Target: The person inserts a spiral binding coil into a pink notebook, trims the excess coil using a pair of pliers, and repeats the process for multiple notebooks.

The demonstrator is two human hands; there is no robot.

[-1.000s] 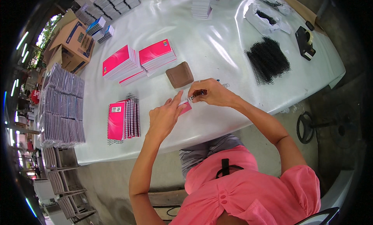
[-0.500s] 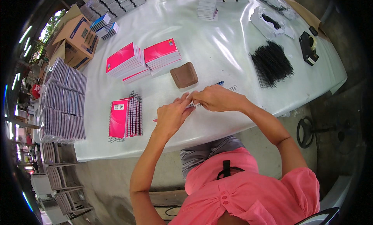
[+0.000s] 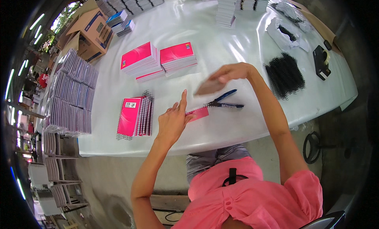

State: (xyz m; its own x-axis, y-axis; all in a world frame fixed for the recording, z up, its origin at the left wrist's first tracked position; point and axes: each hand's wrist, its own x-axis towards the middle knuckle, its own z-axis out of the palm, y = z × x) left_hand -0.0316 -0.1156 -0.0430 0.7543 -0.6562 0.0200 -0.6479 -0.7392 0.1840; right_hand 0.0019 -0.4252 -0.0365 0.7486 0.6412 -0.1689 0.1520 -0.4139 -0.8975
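Note:
A pink-covered notebook [image 3: 199, 114] lies on the table in front of me, a black wire coil along its far edge. My left hand [image 3: 172, 121] holds its left part, thumb on the cover and index finger stretched away from me; the hand hides much of it. Blue-handled pliers [image 3: 223, 98] lie beside the notebook, at the loose end of the coil. Above the table, my right hand [image 3: 233, 73] grips a brown block [image 3: 211, 86], smeared by motion. Bound pink notebooks [image 3: 129, 117] are stacked to the left.
Pink-covered book stacks [image 3: 138, 57] stand beyond my hands. A pile of black coils [image 3: 285, 75] and a tape dispenser [image 3: 321, 62] lie at the right. Wrapped notebook stacks [image 3: 73, 98] and a cardboard box [image 3: 92, 34] line the left; more stacks [image 3: 227, 9] stand at the far edge.
My right hand has left the coil and picked up the brown block from the table. The pliers now show fully beside the notebook. My left index finger has straightened. The view has shifted slightly.

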